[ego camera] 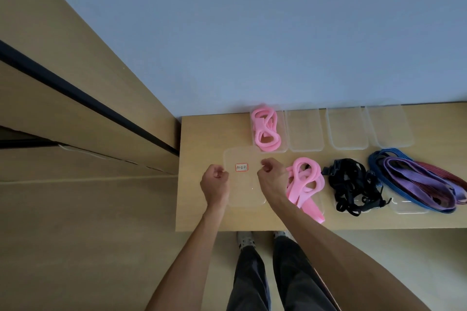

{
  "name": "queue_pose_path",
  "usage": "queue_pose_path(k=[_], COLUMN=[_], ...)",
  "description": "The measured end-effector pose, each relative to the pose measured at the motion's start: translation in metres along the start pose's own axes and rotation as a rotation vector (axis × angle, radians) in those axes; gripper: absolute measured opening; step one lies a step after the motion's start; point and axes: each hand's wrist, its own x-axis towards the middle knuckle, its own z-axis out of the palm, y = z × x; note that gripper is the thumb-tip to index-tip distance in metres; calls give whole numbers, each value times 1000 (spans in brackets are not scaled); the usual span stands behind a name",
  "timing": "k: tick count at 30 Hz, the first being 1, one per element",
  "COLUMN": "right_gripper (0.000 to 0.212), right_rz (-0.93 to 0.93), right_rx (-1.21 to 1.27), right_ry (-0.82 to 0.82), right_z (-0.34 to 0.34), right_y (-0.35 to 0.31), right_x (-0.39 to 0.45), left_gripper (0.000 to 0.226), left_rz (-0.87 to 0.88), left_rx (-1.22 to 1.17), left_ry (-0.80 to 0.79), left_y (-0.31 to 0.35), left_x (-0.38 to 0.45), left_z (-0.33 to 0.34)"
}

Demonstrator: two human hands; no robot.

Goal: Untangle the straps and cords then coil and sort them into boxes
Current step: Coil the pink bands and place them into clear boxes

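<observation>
A clear plastic lid (pixel 243 190) with a small red-framed label (pixel 241 167) is at the table's left end. My left hand (pixel 214 183) grips its left edge and my right hand (pixel 273 179) pinches its upper right edge, fingers curled. At the back, a clear box (pixel 284 145) holds a coiled pink strap (pixel 266 130). A second pink strap (pixel 304 182) lies loosely looped just right of my right hand, one end trailing toward the front edge. Further right lie a tangle of black cords (pixel 351 184) and a bundle of purple, blue and red straps (pixel 417 179).
Three empty clear boxes (pixel 304 131) (pixel 347 129) (pixel 389 126) stand in a row along the wall. Another clear lid (pixel 406 207) shows under the purple bundle. The wooden table (pixel 202 209) ends just left of my left hand, beside a tall wooden cabinet (pixel 75 108).
</observation>
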Motion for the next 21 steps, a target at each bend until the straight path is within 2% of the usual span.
queue_pose_path(k=[6, 13, 21], right_gripper=[23, 22, 27], right_rz=[-136, -138, 15], right_rx=[34, 57, -10], right_ry=[105, 237, 157], right_z=[-31, -41, -45], right_y=[-41, -63, -52], right_x=[26, 73, 113], left_gripper=[15, 14, 15], left_rz=[104, 178, -27], left_rx=[-80, -58, 110], left_ry=[-4, -1, -197], left_y=[61, 96, 94], left_x=[16, 40, 78], left_z=[23, 59, 92])
